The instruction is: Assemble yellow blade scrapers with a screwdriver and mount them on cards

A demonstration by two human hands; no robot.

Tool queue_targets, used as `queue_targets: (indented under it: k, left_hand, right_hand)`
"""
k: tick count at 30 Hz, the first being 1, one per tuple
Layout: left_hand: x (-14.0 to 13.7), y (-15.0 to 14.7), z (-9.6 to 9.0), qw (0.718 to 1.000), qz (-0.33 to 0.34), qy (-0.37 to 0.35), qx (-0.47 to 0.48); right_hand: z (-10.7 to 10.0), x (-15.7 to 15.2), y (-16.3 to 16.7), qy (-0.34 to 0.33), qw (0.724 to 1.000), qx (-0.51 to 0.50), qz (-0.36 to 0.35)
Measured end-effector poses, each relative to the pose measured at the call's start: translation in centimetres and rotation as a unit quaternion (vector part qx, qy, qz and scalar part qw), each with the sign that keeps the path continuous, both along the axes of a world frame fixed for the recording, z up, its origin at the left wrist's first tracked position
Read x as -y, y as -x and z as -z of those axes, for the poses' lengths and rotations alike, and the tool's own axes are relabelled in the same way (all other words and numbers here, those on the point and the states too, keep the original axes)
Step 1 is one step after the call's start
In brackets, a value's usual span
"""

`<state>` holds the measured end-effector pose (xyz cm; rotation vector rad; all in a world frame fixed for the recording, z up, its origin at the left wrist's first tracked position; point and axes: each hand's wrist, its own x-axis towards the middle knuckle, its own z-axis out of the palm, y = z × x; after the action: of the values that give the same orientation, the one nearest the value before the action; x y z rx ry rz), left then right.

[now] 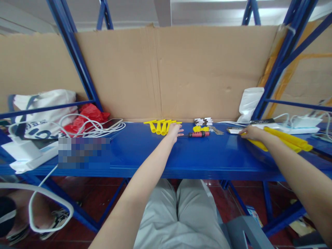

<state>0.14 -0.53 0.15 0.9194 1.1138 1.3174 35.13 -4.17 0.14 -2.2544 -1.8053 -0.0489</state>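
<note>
My left hand [174, 132] is at the right end of a row of yellow T-shaped plastic pieces [158, 128], touching the last one. Its outer fingers are stretched apart; the thumb side is partly hidden. Just right of it lies a screwdriver [199, 134] with a red and black handle. At the right, my right hand [252, 133] has its fingers closed round the near-left end of a yellow tube [256, 144]. More yellow tubes [287, 140] lie beside it under the forearm.
Behind the screwdriver are small yellow parts [200, 128], black-and-white sticks [203, 121] and small metal pieces [216, 130]. Power strips [298, 129] with cables stand right; coiled white cables [103, 129], a red bag [89, 116] and a white bag [49, 112] are left. Cardboard [197, 72] backs the blue table [207, 155].
</note>
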Motion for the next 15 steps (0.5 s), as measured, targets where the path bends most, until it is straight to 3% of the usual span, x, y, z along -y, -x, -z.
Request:
queue_targets:
  k: [7,15]
  left_hand:
    - [0.2,0.0,0.0,1.000,0.011,-0.009,-0.023]
    - [-0.2,0.0,0.2,0.999,0.022,-0.003,-0.039]
  right_hand:
    - [1.2,-0.5,-0.7,-0.043,0.995,0.083,0.026]
    - [1.2,0.9,2.5,0.029,0.988,0.135,0.062]
